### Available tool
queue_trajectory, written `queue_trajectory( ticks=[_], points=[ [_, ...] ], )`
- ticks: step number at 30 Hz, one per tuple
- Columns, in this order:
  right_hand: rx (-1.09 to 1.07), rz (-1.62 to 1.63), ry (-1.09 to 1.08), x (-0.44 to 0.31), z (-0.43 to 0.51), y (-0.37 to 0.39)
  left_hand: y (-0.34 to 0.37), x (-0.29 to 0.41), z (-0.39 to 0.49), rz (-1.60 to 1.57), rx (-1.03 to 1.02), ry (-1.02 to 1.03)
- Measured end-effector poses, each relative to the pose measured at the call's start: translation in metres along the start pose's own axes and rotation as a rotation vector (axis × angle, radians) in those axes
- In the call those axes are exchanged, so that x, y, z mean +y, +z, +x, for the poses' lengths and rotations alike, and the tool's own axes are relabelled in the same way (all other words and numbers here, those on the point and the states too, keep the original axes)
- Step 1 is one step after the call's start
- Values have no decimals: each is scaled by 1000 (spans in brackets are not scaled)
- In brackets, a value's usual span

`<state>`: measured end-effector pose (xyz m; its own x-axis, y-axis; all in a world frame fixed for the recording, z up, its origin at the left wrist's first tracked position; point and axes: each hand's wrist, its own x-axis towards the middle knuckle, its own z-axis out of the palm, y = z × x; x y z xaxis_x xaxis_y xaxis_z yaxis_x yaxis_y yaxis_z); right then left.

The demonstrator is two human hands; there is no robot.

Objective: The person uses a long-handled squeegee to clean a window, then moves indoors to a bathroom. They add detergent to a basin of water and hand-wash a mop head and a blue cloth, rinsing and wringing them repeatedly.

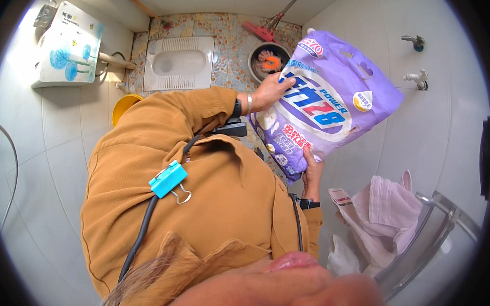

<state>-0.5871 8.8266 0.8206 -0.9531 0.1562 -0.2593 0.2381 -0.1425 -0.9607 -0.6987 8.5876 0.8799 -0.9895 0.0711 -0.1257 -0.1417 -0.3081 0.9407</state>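
Note:
A purple plastic bag of laundry detergent (344,89), printed with large writing, is held up in front of me, tilted to the right. My left hand (269,92) grips its left edge, thumb on the printed front and fingers hidden behind. At the lower corner my right hand (312,169) supports the bag, its thumb over the front. Handle cut-outs show near the bag's upper right edge. Beyond the left hand, a round basin (253,66) stands on the floor with an orange and pinkish object (270,62) inside, partly covered by the bag.
A squat toilet (179,63) is set in the pebble-patterned floor, with a cistern (68,49) on the left wall. A red mop head (260,32) lies behind the basin. Taps (416,79) project from the right wall; towels (392,210) hang near a metal rack (449,210). A yellow bucket (124,106) stands left.

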Motion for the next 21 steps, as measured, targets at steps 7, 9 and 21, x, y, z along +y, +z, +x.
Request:
queue_trajectory(
  ticks=[7, 9, 21],
  points=[
    [131, -330, 153, -28, 35, 15, -19, -93, 79, -373, -41, -383],
    [122, -428, 134, -41, 45, 18, -18, -111, 88, -479, -86, -426],
    [16, -803, 174, -80, 92, 30, -33, -135, 102, -571, -320, -501]
  ],
)
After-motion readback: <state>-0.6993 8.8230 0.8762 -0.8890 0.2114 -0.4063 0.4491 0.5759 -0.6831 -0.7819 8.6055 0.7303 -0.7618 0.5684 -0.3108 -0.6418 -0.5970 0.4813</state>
